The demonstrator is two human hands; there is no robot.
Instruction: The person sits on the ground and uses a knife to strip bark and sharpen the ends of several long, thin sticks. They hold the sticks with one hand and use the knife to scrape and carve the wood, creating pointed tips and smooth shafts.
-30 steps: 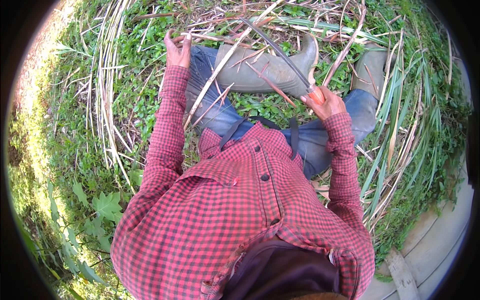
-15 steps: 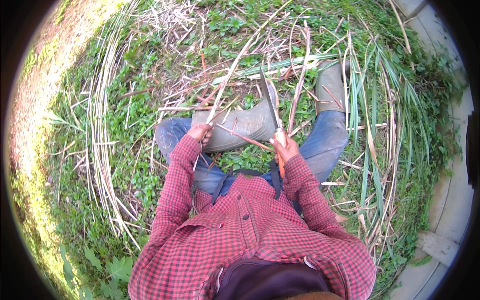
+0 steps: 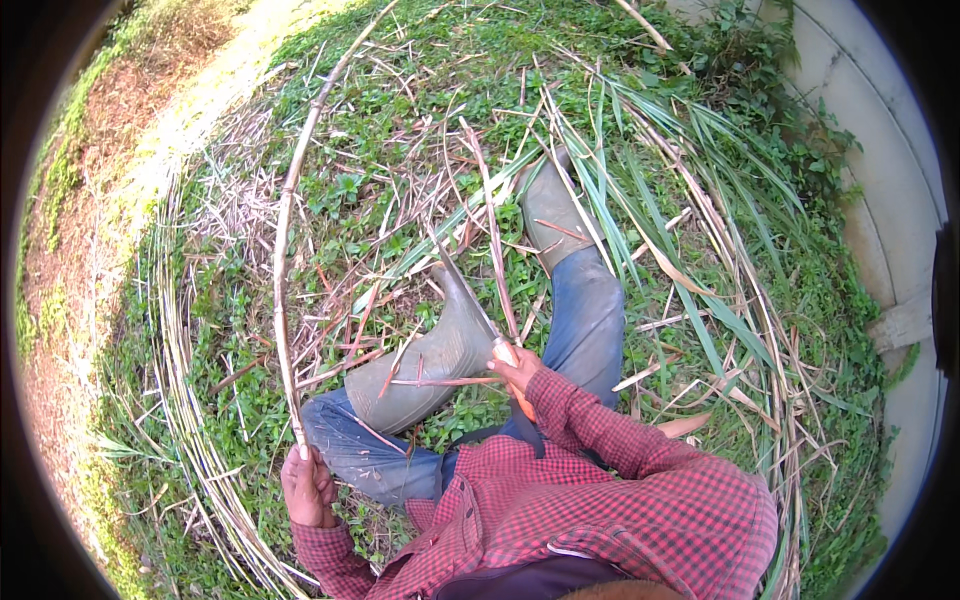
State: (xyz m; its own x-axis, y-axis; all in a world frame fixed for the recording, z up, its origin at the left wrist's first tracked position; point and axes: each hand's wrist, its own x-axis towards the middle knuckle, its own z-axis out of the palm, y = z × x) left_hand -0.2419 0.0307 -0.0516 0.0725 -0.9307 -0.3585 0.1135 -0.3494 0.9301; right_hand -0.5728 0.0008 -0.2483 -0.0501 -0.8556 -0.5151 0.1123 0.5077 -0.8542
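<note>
My left hand is closed round the near end of a long, thin, dry stalk, beside my left knee. The stalk bows up and away to the far edge of the view. In front of my lap, my right hand grips the orange handle of a knife, its long grey blade pointing away and slightly left. A short reddish dry strip reaches my right fingers; whether they pinch it, I cannot tell. Below the blade lies my left rubber boot, bent inward.
My right boot stretches ahead. Long stalks lie in a curved bundle at left. More stalks with green leaf blades lie at right, near a pale wall. Dry scraps litter the low weeds.
My left hand has moved left and back toward me, carrying the stalk, which now arcs at the left. My right hand still holds the knife. The view has shifted, with both boots further left.
</note>
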